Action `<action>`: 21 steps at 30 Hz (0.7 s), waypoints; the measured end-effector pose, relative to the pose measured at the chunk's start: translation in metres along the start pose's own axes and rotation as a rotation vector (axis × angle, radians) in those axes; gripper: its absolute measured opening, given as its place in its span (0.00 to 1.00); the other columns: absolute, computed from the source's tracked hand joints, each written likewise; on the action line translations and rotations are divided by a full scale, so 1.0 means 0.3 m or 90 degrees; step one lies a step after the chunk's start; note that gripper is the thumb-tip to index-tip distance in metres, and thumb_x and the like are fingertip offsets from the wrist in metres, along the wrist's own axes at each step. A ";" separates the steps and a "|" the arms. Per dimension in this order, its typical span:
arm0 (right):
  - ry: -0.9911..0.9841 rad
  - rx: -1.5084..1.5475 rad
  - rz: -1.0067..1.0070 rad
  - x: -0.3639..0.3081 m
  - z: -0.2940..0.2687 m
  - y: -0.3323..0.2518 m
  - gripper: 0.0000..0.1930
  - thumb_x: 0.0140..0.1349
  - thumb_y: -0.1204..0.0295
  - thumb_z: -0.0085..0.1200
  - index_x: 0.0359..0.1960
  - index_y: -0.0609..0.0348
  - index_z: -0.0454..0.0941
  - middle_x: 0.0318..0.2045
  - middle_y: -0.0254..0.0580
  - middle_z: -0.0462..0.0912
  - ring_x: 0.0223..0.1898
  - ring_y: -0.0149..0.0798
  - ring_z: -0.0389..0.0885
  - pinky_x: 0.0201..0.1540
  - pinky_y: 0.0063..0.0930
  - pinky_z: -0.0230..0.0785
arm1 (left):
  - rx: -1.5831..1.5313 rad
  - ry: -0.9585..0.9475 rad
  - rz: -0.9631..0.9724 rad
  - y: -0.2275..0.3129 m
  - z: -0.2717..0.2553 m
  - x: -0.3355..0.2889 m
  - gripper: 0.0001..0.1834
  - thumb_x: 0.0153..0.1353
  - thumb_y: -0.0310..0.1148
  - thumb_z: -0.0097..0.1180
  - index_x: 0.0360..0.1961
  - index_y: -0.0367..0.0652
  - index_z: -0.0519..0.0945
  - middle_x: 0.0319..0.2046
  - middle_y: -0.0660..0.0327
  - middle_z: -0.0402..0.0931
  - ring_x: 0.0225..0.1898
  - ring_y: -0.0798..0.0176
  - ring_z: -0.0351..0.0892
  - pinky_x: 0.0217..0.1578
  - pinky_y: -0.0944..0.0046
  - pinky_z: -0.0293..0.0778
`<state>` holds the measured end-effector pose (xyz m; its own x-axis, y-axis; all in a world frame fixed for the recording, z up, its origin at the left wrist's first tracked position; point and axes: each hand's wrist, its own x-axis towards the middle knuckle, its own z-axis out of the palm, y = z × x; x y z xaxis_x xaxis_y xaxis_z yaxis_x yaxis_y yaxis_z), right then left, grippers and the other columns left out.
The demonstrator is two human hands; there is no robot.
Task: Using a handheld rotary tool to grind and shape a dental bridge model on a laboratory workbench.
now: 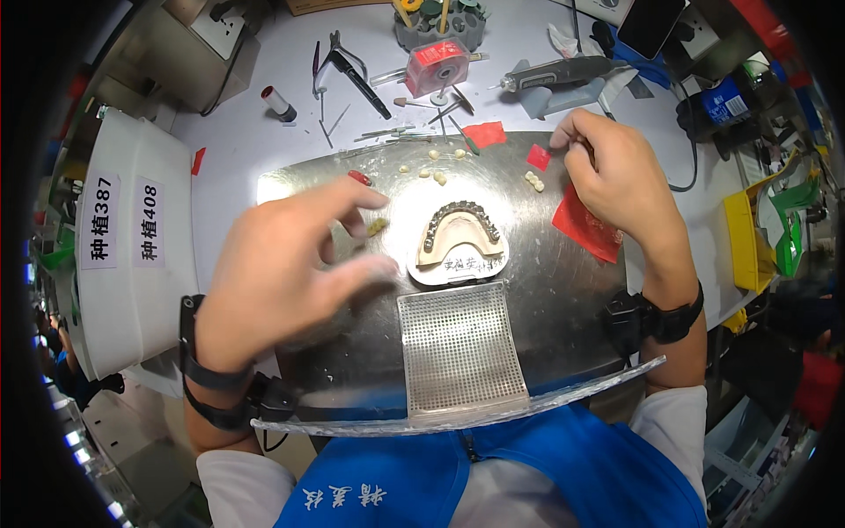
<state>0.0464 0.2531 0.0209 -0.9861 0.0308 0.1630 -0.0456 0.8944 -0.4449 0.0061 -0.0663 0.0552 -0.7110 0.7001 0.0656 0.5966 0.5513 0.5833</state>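
Note:
A stone dental model (pixel 459 242) with a dark metal framework (pixel 462 208) along its arch sits on the steel work plate (pixel 326 352). Left of it, my left hand (pixel 290 255) is open, thumb and fingers spread and slightly blurred. A small yellowish piece (pixel 377 226) lies by its fingertips, and a small red piece (pixel 359 178) lies just beyond. My right hand (pixel 612 163) is curled at the plate's far right; what its fingers hold, if anything, I cannot make out. Close to it are a small red square (pixel 539 157), a joined tooth-coloured piece (pixel 534 182) and a larger red sheet (pixel 585 227).
Several loose tooth crowns (pixel 439 177) lie beyond the model. A perforated metal grid (pixel 462 352) is nearest me. Farther back are thin burs (pixel 396 132), a black pen (pixel 359 84), a red tape dispenser (pixel 437 67) and a handpiece (pixel 568 74). A white bin (pixel 132 246) stands left.

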 end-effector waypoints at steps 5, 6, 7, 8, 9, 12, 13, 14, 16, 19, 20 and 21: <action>-0.031 0.038 -0.188 -0.004 -0.006 -0.050 0.16 0.54 0.68 0.60 0.44 0.58 0.81 0.48 0.48 0.82 0.51 0.53 0.78 0.53 0.40 0.70 | 0.010 0.056 -0.053 -0.074 0.014 0.003 0.18 0.51 0.32 0.73 0.41 0.39 0.83 0.33 0.61 0.82 0.27 0.67 0.78 0.28 0.69 0.73; -0.072 0.168 -0.306 -0.006 -0.004 -0.077 0.22 0.53 0.64 0.65 0.49 0.57 0.81 0.51 0.48 0.80 0.53 0.53 0.76 0.56 0.39 0.69 | -0.005 0.078 -0.031 -0.090 0.057 -0.009 0.15 0.51 0.30 0.72 0.39 0.38 0.83 0.32 0.61 0.81 0.27 0.66 0.78 0.28 0.68 0.73; -0.144 0.207 -0.341 -0.018 -0.003 -0.092 0.34 0.47 0.62 0.74 0.57 0.61 0.79 0.52 0.49 0.81 0.53 0.50 0.78 0.56 0.38 0.68 | -0.004 0.082 -0.038 -0.098 0.086 -0.012 0.15 0.51 0.30 0.72 0.39 0.38 0.83 0.32 0.61 0.81 0.27 0.66 0.78 0.28 0.68 0.73; -0.166 0.209 -0.350 -0.032 0.013 -0.111 0.36 0.45 0.61 0.76 0.57 0.61 0.79 0.52 0.49 0.81 0.52 0.50 0.78 0.56 0.38 0.68 | 0.006 0.087 -0.028 -0.104 0.113 -0.013 0.13 0.51 0.29 0.71 0.37 0.38 0.83 0.32 0.60 0.81 0.27 0.65 0.78 0.28 0.67 0.74; -0.187 0.211 -0.359 -0.041 0.032 -0.126 0.38 0.42 0.60 0.77 0.57 0.62 0.79 0.51 0.49 0.82 0.51 0.49 0.78 0.55 0.38 0.68 | 0.017 0.092 -0.018 -0.107 0.126 -0.015 0.11 0.52 0.28 0.70 0.36 0.37 0.84 0.31 0.60 0.81 0.26 0.64 0.78 0.29 0.67 0.74; -0.168 0.183 -0.352 -0.036 0.079 -0.143 0.41 0.40 0.58 0.79 0.58 0.62 0.78 0.50 0.48 0.82 0.48 0.48 0.79 0.53 0.36 0.69 | -0.075 0.087 -0.093 -0.083 0.088 -0.008 0.08 0.56 0.26 0.66 0.38 0.36 0.84 0.35 0.62 0.83 0.28 0.72 0.77 0.30 0.70 0.73; -0.149 0.179 -0.343 -0.037 0.096 -0.154 0.41 0.40 0.58 0.79 0.58 0.62 0.78 0.50 0.48 0.82 0.47 0.48 0.80 0.52 0.35 0.70 | -0.176 0.107 -0.147 -0.080 0.082 -0.006 0.09 0.58 0.26 0.65 0.40 0.35 0.84 0.37 0.62 0.84 0.29 0.75 0.77 0.30 0.72 0.73; -0.110 0.179 -0.348 -0.039 0.125 -0.173 0.41 0.42 0.58 0.78 0.59 0.62 0.77 0.50 0.49 0.82 0.46 0.48 0.80 0.49 0.34 0.71 | -0.332 0.111 -0.163 -0.092 0.078 -0.009 0.11 0.62 0.24 0.61 0.45 0.32 0.84 0.41 0.61 0.85 0.32 0.77 0.78 0.33 0.74 0.75; -0.096 0.202 -0.336 -0.040 0.155 -0.200 0.40 0.44 0.57 0.76 0.60 0.61 0.77 0.48 0.48 0.82 0.46 0.49 0.80 0.49 0.35 0.72 | -0.409 0.128 -0.161 -0.086 0.081 -0.013 0.11 0.64 0.23 0.59 0.46 0.31 0.84 0.41 0.60 0.85 0.34 0.75 0.79 0.35 0.74 0.76; -0.075 0.227 -0.338 -0.042 0.173 -0.193 0.38 0.47 0.57 0.75 0.60 0.60 0.76 0.47 0.48 0.82 0.47 0.52 0.80 0.50 0.38 0.73 | -0.414 0.143 -0.132 -0.076 0.091 -0.027 0.13 0.66 0.20 0.55 0.50 0.29 0.83 0.42 0.56 0.85 0.36 0.72 0.81 0.38 0.73 0.78; -0.064 0.225 -0.346 -0.044 0.176 -0.189 0.38 0.47 0.57 0.74 0.59 0.61 0.76 0.46 0.48 0.82 0.46 0.52 0.80 0.49 0.38 0.74 | -0.414 0.161 -0.117 -0.063 0.095 -0.025 0.13 0.66 0.20 0.55 0.50 0.30 0.83 0.42 0.56 0.85 0.36 0.72 0.81 0.37 0.73 0.78; -0.053 0.223 -0.354 -0.045 0.178 -0.185 0.37 0.48 0.57 0.74 0.59 0.61 0.76 0.46 0.49 0.82 0.46 0.52 0.80 0.49 0.38 0.74 | -0.415 0.178 -0.102 -0.052 0.097 -0.024 0.13 0.66 0.21 0.56 0.50 0.30 0.83 0.42 0.55 0.85 0.35 0.72 0.81 0.36 0.73 0.78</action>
<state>0.0538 0.1792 -0.0038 -0.8095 -0.4407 0.3881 -0.5862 0.5687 -0.5770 0.0128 -0.0669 0.0221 -0.8915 0.4435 0.0923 0.1961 0.1941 0.9612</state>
